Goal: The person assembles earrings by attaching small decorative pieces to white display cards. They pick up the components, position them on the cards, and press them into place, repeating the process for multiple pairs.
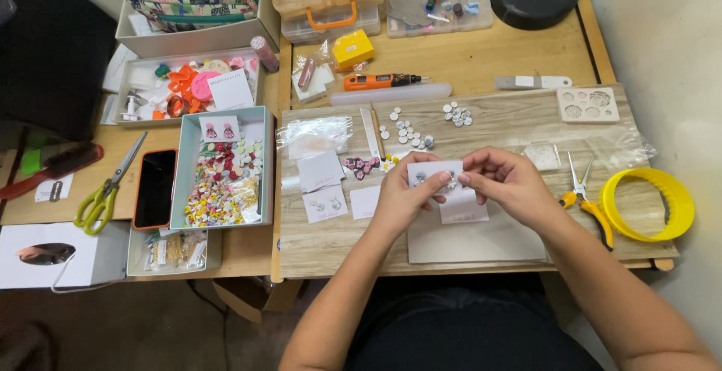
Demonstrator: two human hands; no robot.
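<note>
Hands, left hand [406, 190] and right hand [500, 179], are pinching one small white card [435, 169] mid-frame; finished cards [325, 204] are lying left, loose round pieces [406, 132] waiting above.

Your left hand [404, 194] and right hand [505, 183] pinch a small white card with round earrings [435, 175] above the wood-grain surface [511, 123]; yellow-handled pliers [585, 204] lie just right of them.

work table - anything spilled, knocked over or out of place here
Nothing looks spilled or damaged. Both hands, left hand and right hand, hold a small white card. Small round discs lie loosely scattered on the wooden board.
</note>
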